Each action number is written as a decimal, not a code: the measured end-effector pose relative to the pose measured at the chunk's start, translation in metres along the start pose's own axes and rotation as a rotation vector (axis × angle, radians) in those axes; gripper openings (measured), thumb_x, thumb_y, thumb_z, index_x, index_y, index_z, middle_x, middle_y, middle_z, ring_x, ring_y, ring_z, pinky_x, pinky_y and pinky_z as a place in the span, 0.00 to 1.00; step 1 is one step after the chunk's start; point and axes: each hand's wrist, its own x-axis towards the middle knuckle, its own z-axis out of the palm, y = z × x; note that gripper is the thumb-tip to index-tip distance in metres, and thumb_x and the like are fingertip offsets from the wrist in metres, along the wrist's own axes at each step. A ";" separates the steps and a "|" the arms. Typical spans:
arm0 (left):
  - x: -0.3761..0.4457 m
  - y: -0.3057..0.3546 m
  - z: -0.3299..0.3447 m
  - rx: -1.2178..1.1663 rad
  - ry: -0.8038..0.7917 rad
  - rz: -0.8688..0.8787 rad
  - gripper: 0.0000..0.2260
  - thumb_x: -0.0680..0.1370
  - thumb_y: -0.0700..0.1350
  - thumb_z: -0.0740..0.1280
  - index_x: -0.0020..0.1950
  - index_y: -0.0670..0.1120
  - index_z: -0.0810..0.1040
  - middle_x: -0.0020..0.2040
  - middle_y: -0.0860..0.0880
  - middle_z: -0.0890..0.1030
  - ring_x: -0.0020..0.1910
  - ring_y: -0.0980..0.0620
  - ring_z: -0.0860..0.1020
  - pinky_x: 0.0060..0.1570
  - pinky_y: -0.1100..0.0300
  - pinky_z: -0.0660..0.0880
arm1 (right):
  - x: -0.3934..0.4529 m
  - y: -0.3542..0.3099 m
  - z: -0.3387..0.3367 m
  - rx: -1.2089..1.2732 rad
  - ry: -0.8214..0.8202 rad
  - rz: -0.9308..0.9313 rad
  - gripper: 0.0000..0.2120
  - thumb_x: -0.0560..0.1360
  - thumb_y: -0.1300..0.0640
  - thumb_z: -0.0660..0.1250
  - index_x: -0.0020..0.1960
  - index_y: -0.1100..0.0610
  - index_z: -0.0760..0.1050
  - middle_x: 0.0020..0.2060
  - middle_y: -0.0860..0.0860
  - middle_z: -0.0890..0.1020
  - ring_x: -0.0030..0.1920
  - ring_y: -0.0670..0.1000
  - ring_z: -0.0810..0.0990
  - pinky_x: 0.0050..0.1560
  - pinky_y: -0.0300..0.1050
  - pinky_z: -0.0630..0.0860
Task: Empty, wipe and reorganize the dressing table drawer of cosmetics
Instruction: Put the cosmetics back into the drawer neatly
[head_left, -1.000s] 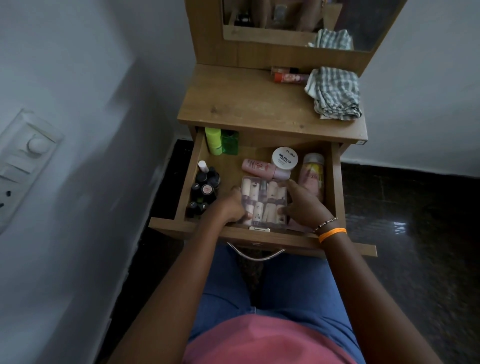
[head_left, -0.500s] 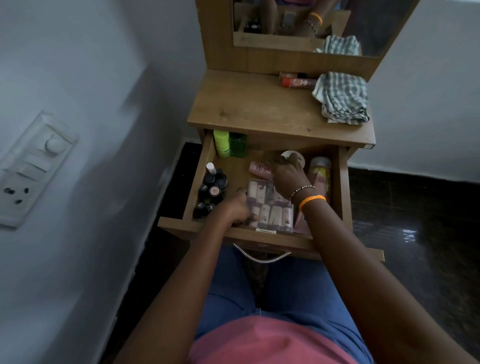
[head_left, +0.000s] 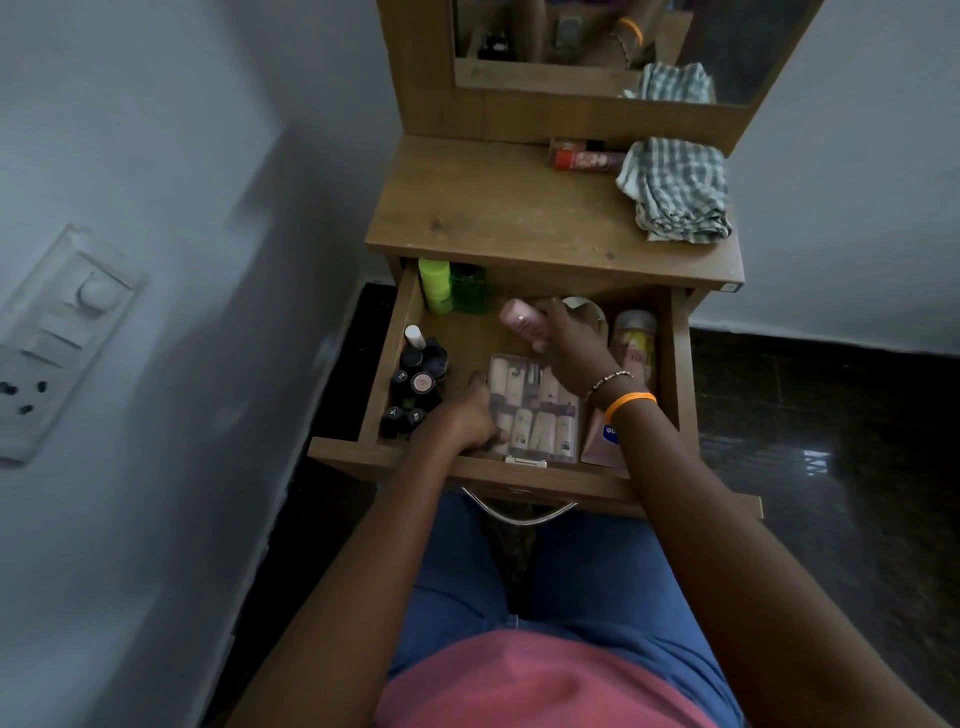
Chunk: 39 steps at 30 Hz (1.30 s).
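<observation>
Since a second ago the right hand (head_left: 571, 348) has left the clear case (head_left: 535, 410) and reached to the back of the drawer (head_left: 680, 374), where its fingers now curl round the pink tube (head_left: 522, 321), tilted with one end raised; half a second ago it was only arriving there. The white jar (head_left: 587, 309) behind the case, whose lid seemed to read "NAIL POLISH" earlier, is now mostly hidden by that hand. The left hand (head_left: 462, 423) stays at the case's left edge, fingers curled against it; whether it truly grips is hard to tell. No writing on the case or tube is legible. Left of the case stand dark nail polish bottles (head_left: 415, 384); behind them a green bottle (head_left: 435, 286). Right of the case lies a yellow-labelled jar (head_left: 636, 343). A checked cloth (head_left: 675, 189) rests on the tabletop (head_left: 498, 218), beyond the case.
</observation>
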 end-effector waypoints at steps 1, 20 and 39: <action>0.000 -0.001 0.000 0.009 0.007 0.002 0.32 0.73 0.40 0.72 0.72 0.42 0.59 0.66 0.40 0.73 0.63 0.42 0.73 0.61 0.48 0.73 | -0.001 -0.001 -0.004 0.034 0.000 0.021 0.20 0.76 0.62 0.62 0.67 0.60 0.63 0.61 0.62 0.74 0.64 0.63 0.67 0.58 0.46 0.59; 0.004 -0.005 0.001 0.043 0.010 0.044 0.34 0.72 0.38 0.72 0.73 0.44 0.59 0.65 0.40 0.75 0.63 0.41 0.74 0.61 0.50 0.72 | -0.005 0.009 -0.016 0.468 0.237 -0.117 0.20 0.74 0.64 0.65 0.66 0.60 0.69 0.51 0.49 0.73 0.50 0.46 0.71 0.44 0.32 0.67; 0.013 -0.006 0.006 0.130 0.094 0.099 0.44 0.71 0.41 0.73 0.78 0.50 0.48 0.76 0.40 0.54 0.75 0.39 0.56 0.71 0.44 0.62 | -0.009 0.008 -0.009 -0.046 -0.117 0.023 0.19 0.76 0.55 0.62 0.65 0.59 0.68 0.57 0.62 0.77 0.57 0.62 0.75 0.50 0.47 0.70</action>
